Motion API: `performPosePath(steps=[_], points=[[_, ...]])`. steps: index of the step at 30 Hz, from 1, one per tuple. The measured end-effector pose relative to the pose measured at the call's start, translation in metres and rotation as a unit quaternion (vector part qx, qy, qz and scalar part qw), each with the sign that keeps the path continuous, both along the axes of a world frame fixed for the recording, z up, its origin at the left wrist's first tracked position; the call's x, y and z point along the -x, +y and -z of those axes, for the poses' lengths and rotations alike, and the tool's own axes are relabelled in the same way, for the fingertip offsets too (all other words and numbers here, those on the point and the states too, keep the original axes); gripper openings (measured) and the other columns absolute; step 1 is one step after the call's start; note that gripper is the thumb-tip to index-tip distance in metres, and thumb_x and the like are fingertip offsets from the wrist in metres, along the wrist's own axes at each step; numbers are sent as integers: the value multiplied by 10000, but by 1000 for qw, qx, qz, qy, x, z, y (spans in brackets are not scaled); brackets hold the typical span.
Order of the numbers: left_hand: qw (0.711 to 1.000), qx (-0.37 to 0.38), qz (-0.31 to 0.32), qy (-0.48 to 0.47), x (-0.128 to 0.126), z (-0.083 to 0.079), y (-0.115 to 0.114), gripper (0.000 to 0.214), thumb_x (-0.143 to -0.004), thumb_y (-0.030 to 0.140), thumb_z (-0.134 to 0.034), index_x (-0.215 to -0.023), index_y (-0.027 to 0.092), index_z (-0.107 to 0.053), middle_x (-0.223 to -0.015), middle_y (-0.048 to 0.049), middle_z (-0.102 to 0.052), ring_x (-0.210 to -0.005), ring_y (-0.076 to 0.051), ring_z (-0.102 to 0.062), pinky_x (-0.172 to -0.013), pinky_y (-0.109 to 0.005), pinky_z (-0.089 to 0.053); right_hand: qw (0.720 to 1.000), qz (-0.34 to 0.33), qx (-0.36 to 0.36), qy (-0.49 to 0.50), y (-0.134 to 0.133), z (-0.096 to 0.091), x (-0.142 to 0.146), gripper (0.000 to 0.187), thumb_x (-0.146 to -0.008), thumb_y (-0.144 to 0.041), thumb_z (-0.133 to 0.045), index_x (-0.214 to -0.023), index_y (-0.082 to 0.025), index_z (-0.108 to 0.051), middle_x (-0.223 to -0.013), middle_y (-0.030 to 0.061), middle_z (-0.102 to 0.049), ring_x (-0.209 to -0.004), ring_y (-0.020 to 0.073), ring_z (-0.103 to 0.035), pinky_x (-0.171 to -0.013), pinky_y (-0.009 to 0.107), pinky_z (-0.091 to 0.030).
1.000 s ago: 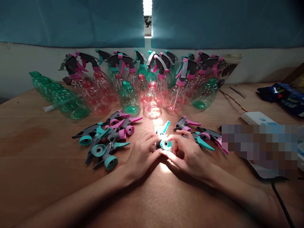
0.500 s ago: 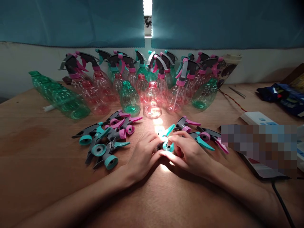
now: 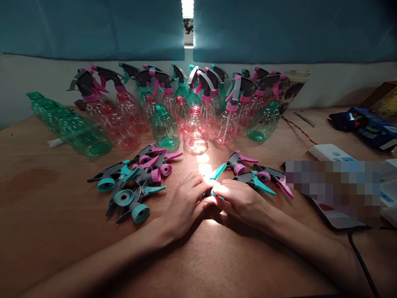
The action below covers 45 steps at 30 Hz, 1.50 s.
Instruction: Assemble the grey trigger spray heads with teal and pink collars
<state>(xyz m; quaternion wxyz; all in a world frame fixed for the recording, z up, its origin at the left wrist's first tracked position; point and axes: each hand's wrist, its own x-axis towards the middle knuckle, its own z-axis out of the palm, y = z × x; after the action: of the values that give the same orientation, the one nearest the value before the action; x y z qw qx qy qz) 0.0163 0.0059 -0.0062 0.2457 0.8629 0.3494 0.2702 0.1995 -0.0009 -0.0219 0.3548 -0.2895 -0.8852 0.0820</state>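
Note:
In bright light at the middle of the table, a grey spray trigger head (image 3: 218, 171) with a teal lever lies between my hands. My left hand (image 3: 184, 200) is closed round its body. The fingers of my right hand (image 3: 243, 200) are pressed against its teal collar and cover most of it. Left of my hands is a pile of loose spray trigger heads (image 3: 124, 198) with teal and pink collars. More loose trigger heads (image 3: 248, 179) lie just beyond my right hand. A pink bottle (image 3: 195, 130) and a green bottle (image 3: 166, 128), both uncapped, stand in front.
Rows of pink and green bottles, many with spray tops (image 3: 232, 106), stand along the back wall. Green bottles (image 3: 85, 132) are lined up at the left. On the right are a white power strip (image 3: 330, 153), a blurred-out flat device (image 3: 347, 221), a black cable (image 3: 361, 256) and a blue packet (image 3: 369, 126).
My right hand's fingers have closed over the teal collar, whose opening showed before. The view has shifted slightly, so everything sits a little further left.

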Motion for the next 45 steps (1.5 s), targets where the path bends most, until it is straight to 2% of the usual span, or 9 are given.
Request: performPosePath(steps=[7,13,19,23,31,36,38,42,45], points=[[1000,-1,-14,-11,2,3,1,104,-909,247,-556,-933,167,-619,-898,-30,-575,-848,-187,-485,-775,-288,-398,999,19,27,-8,-1,-3,-3,304,-969,-265,-390,-682,-197,-465,-601,-17,-446,-539,117,-396,-492,238,-303],[999,12,-49,-16,2,4,1,41,-886,168,-577,-880,162,-617,-903,-23,-564,-856,-174,-508,-744,-268,-408,991,46,116,46,-5,-7,-4,201,-962,-192,-383,-811,-190,-515,-727,10,-580,-637,118,-524,-576,216,-395],[998,-6,-63,-29,3,6,0,154,-852,127,-610,-991,195,-609,-938,-13,-572,-887,-174,-519,-769,-268,-416,972,93,203,80,-8,-9,-5,69,-909,-224,-497,-843,-206,-495,-667,-30,-560,-569,105,-515,-542,214,-405],[997,-14,-79,-19,3,5,-2,180,-843,104,-595,-992,204,-598,-921,-10,-571,-857,-177,-518,-752,-278,-424,965,120,202,119,-8,-4,-7,120,-858,-221,-552,-925,-217,-453,-710,-24,-574,-601,119,-556,-529,218,-430],[995,-20,-93,-16,3,3,-3,126,-843,105,-587,-920,202,-566,-874,5,-540,-810,-164,-504,-722,-268,-415,967,166,178,68,-6,-6,-7,170,-860,-314,-575,-801,-206,-458,-676,-9,-556,-593,134,-513,-545,259,-413],[996,-4,-92,-12,1,0,-3,89,-845,110,-583,-878,190,-561,-857,1,-535,-794,-163,-495,-715,-270,-403,980,131,147,12,-5,-13,-5,216,-937,-226,-459,-726,-195,-495,-696,15,-597,-690,164,-526,-721,328,-410],[996,8,-91,-12,1,0,-4,84,-845,117,-586,-881,188,-561,-861,0,-536,-799,-165,-496,-715,-272,-400,978,135,157,8,-3,-13,-6,247,-952,-216,-430,-717,-196,-503,-693,16,-598,-725,176,-521,-745,337,-403],[995,5,-99,-28,1,3,-3,151,-844,88,-572,-945,198,-554,-887,8,-544,-829,-161,-493,-748,-274,-392,960,189,200,44,1,-12,-11,277,-962,-258,-427,-708,-201,-521,-664,-1,-578,-684,172,-514,-670,310,-402],[994,12,-104,-39,2,6,-1,163,-856,97,-563,-979,203,-550,-903,12,-557,-835,-157,-496,-756,-272,-389,959,190,197,76,3,-12,-14,233,-954,-247,-449,-759,-199,-568,-713,2,-632,-703,170,-559,-691,312,-417]])
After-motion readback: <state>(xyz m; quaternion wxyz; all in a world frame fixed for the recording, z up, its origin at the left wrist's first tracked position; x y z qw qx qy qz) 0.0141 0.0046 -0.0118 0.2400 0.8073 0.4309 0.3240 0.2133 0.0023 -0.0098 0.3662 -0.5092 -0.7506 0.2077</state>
